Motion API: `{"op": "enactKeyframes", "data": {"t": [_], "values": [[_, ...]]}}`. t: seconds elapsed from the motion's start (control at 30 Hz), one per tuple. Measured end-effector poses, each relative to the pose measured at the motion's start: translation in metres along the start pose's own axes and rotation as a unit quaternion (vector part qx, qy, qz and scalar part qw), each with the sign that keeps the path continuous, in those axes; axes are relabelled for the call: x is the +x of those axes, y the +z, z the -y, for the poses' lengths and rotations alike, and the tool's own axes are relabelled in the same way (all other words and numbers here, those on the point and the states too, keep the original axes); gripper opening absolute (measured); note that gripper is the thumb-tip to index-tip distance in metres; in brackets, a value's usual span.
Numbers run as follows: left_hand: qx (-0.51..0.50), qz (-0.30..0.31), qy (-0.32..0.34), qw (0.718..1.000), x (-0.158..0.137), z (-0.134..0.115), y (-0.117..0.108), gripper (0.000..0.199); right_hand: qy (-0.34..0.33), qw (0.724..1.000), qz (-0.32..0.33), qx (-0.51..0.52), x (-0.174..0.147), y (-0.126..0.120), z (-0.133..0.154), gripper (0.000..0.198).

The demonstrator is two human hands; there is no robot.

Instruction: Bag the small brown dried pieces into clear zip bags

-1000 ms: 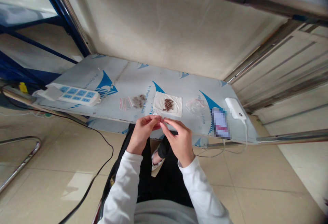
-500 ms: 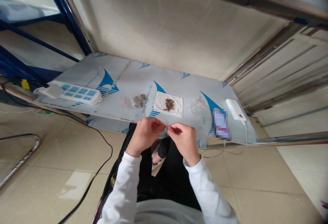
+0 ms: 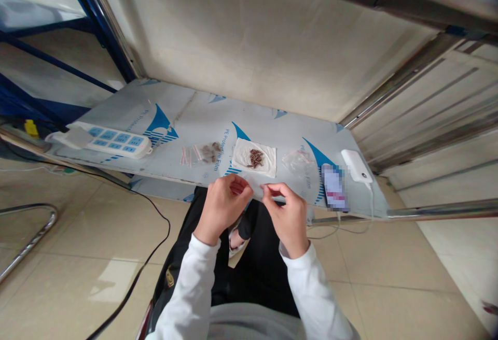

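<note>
Your left hand point(image 3: 223, 205) and right hand point(image 3: 287, 215) look pinched in, can't tell if they're fully closed or holding anything; skinny brown bits point(image 3: 256, 159) heap messily on the far-side cloth point(image 3: 269, 167).

The lone camera sat on the person's head and looked forward and steeply down, over the lap point(image 3: 257, 278). The left hand point(image 3: 222, 206) and right hand point(image 3: 288, 216) showed close by, the table point(image 3: 194, 122) just past them, the wall point(image 3: 252, 44) beyond.

Workshop-like room: film-covered bench point(image 3: 257, 117)
</note>
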State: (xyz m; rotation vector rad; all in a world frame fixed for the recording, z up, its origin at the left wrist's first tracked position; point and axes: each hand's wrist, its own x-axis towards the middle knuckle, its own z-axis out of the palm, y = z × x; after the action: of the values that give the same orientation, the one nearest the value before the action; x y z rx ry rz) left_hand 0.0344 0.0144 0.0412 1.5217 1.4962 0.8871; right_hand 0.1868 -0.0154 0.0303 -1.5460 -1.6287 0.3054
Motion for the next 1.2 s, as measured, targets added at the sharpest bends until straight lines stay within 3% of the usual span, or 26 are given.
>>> {"op": "enactKeyframes", "data": {"t": [0.2, 0.3, 0.4, 0.57, 0.77, 0.9, 1.07, 1.2], "values": [[-0.06, 0.019, 0.013, 0.998, 0.003, 0.004, 0.004, 0.011, -0.095, 0.975, 0.165, 0.117, 0.003, 0.005, -0.004, 0.072], [-0.053, 0.036, 0.022, 0.998, 0.003, 0.006, 0.0, 0.011, -0.105, 0.958, 0.229, 0.137, 0.013, 0.005, -0.011, 0.087], [-0.043, 0.053, 0.022, 0.997, 0.002, 0.004, -0.008, 0.01, -0.085, 0.955, 0.235, 0.157, 0.019, 0.005, -0.018, 0.074], [0.039, 0.039, -0.002, 0.998, 0.0, -0.001, -0.02, 0.01, -0.02, 0.965, 0.183, 0.189, 0.007, 0.015, -0.023, 0.04], [0.106, -0.009, 0.002, 0.994, 0.001, -0.003, -0.023, 0.013, 0.025, 0.962, 0.155, 0.224, 0.002, 0.031, -0.023, 0.032], [0.111, -0.048, -0.005, 0.993, 0.006, 0.003, -0.027, 0.016, 0.021, 0.971, 0.16, 0.175, 0.029, 0.027, -0.035, 0.032], [0.114, -0.097, -0.03, 0.988, 0.01, 0.012, -0.033, 0.02, -0.02, 0.983, 0.16, 0.087, 0.084, 0.027, -0.08, 0.033], [0.116, -0.101, -0.047, 0.987, 0.012, 0.018, -0.035, 0.022, -0.085, 0.971, 0.204, -0.088, 0.131, 0.032, -0.107, 0.035]]}}
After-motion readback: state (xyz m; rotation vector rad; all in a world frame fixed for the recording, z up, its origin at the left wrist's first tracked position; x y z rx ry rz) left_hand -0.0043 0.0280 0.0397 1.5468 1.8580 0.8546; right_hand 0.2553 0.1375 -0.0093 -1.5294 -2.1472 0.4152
